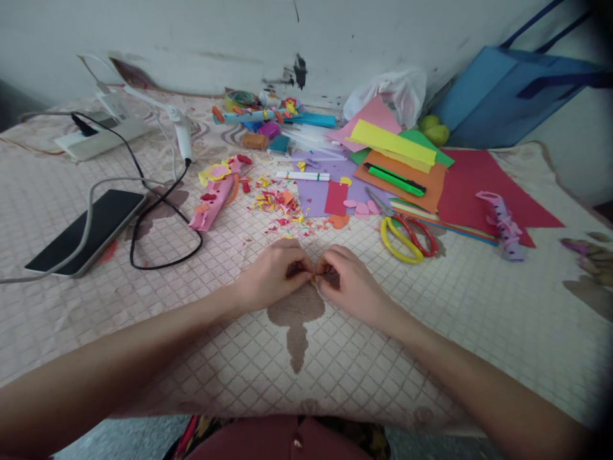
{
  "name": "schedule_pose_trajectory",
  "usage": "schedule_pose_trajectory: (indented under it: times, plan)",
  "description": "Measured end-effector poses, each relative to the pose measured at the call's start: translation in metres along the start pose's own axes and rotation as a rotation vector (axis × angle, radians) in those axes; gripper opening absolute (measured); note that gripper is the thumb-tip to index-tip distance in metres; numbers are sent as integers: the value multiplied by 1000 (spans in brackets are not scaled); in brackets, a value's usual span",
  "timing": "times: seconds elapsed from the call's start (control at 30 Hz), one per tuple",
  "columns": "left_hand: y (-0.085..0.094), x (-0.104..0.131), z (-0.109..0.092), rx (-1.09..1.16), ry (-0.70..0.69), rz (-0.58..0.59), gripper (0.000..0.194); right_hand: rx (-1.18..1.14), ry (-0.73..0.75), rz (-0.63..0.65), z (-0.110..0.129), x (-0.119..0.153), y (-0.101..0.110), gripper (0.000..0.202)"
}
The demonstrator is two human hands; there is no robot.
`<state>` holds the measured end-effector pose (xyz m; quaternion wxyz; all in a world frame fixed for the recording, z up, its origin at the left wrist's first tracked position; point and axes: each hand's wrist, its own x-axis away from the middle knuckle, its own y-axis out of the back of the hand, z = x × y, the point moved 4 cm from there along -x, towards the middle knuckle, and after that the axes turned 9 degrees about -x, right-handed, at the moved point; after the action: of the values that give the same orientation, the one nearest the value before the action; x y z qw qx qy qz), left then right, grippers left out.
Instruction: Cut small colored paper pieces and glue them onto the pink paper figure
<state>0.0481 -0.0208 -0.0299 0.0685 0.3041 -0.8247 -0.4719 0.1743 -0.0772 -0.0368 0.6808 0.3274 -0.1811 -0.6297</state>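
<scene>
My left hand (280,271) and my right hand (347,281) meet at the fingertips above the middle of the patterned tablecloth (230,358). Both are closed in a pinch around something tiny, mostly hidden by the fingers; a speck of orange-yellow shows between them. Just beyond lie small paper scraps (282,204) in pink, red and yellow. Scissors (402,236) with yellow and red handles rest to the right of my right hand. A pink paper piece (215,201) with red spots and a yellow flower shape lies left of the scraps.
A phone (89,230), cables and a power strip (100,137) occupy the left. Coloured sheets (488,188), a green cutter (396,181), a purple paper figure (507,230) and a blue bag (507,96) are on the right. White pens (302,176) lie behind the scraps, with clay blocks farther back.
</scene>
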Motion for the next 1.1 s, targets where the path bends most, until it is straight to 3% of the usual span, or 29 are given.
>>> schedule_pose_trajectory:
  times: [0.4, 1.1]
  plan:
    - [-2, 2, 1, -12, -13, -31, 9, -124, 8, 91, -5, 2, 8, 21]
    - [-6, 4, -5, -39, 8, -66, 11, -156, 26, 123, -1, 5, 11, 15]
